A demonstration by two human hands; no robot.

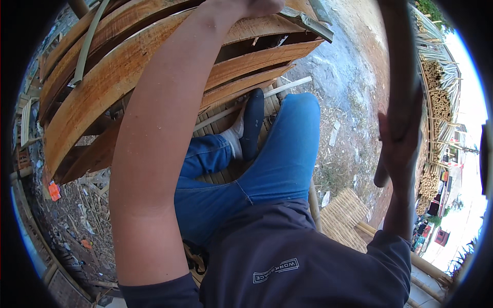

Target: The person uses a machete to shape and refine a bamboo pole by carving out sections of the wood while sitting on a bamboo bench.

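My left arm reaches up across the picture, and my left hand point(263, 6) is cut by the upper edge. Its fingers do not show clearly. Just beside it, a grey-green split strip point(307, 24), perhaps bamboo, lies across the ends of the brown wooden planks point(123, 59). On the right, my raised right hand point(403, 146) is closed around a thick dark stick point(400, 61). The stick's lower end pokes out below my fist, and its upper end runs out of view.
I sit in jeans point(292, 138) on a bamboo-slat seat, one dark-socked foot point(251, 123) against the planks. A woven bamboo mat point(344, 218) lies to the right. Stacked bamboo poles point(439, 102) stand at far right. Chips and litter cover the ground point(84, 220) at left.
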